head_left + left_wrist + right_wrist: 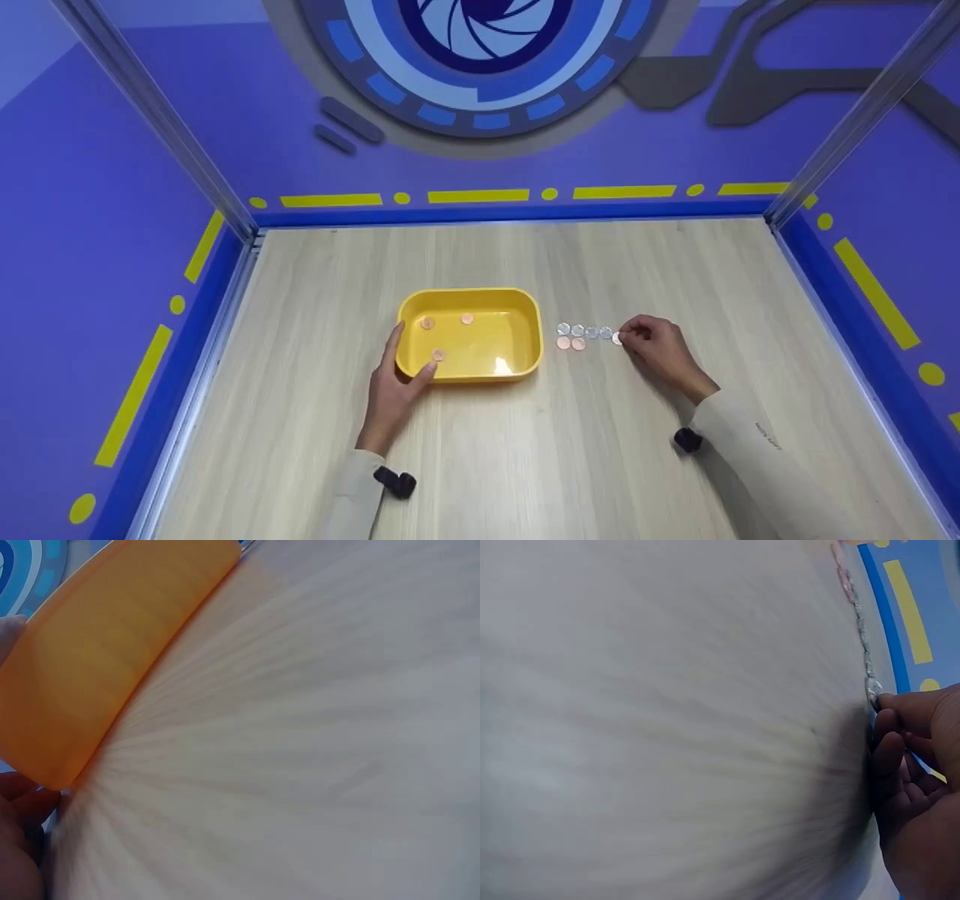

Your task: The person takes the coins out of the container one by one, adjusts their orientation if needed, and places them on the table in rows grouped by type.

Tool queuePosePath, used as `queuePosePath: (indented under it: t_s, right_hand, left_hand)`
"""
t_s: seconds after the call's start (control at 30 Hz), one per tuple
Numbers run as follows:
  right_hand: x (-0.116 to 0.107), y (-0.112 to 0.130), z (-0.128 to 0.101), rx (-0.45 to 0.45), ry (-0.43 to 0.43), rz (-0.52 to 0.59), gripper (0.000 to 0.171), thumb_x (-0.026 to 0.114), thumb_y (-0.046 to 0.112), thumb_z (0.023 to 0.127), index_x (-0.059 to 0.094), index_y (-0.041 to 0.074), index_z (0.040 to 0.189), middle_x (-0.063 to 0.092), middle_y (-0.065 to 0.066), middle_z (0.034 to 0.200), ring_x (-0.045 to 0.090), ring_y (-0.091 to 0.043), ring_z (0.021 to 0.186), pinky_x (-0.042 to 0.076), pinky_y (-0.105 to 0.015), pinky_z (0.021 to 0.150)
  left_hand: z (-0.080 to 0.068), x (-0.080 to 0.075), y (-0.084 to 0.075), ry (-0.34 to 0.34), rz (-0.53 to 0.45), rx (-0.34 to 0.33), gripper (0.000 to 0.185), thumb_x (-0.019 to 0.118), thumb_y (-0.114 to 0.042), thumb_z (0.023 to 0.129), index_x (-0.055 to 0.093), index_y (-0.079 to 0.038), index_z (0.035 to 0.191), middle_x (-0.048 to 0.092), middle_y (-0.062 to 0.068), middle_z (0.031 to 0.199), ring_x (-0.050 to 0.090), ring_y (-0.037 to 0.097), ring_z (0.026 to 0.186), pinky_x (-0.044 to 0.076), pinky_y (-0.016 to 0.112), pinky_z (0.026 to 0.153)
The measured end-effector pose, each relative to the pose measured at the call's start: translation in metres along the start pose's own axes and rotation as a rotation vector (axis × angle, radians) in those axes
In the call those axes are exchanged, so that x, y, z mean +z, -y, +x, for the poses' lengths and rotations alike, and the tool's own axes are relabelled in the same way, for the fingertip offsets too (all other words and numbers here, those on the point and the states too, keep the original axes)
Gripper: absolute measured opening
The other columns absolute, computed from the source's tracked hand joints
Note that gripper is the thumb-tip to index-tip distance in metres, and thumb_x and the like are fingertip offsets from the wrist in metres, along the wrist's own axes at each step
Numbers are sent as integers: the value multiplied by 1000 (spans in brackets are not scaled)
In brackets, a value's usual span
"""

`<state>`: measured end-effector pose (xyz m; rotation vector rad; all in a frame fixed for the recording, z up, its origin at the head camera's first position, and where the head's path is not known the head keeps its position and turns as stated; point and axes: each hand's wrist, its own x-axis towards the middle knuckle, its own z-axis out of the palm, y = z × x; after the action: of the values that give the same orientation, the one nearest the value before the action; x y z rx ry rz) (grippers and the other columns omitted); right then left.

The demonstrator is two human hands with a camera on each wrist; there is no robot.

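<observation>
At the left end of a yellow plastic tray, my left hand grips the wall, thumb over the front rim and fingers along the side. Three copper-coloured coins lie inside on the tray's floor. My right hand pinches a silver coin between thumb and fingertips, low over the table at the right end of a row of silver coins. Two copper coins lie just below the left part of that row. The right wrist view shows the fingertips at the silver coin, with the row stretching away.
The pale wooden table is bounded by a blue back wall and side walls with metal posts. The coin rows lie just right of the tray. Black wrist cameras are strapped over both sleeves.
</observation>
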<state>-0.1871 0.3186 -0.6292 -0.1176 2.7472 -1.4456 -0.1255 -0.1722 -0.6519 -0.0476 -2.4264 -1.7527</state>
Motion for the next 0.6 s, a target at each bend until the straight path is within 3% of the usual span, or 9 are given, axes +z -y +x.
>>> queuePosePath:
  t_s: [0.33,0.6]
  right_hand:
    - [-2,-3,-1,7,18,-76,5,72,2,103,77,1,103,71,-9,91,60,-17,80,50,-21,67]
    - [-1,-2,6,16,3,-27,6,71,4,105,76,1,103,71,-10,86,61,-16,71,51,-23,58]
  left_hand:
    - [-3,4,3,3,-15,-11,96,86,-39,97,32,-30,175,48,8,171,50,24,152,36,49,127]
    - [-2,0,2,1,-11,-4,96,85,-39,97,31,-31,176,48,8,171,51,23,152,37,48,126]
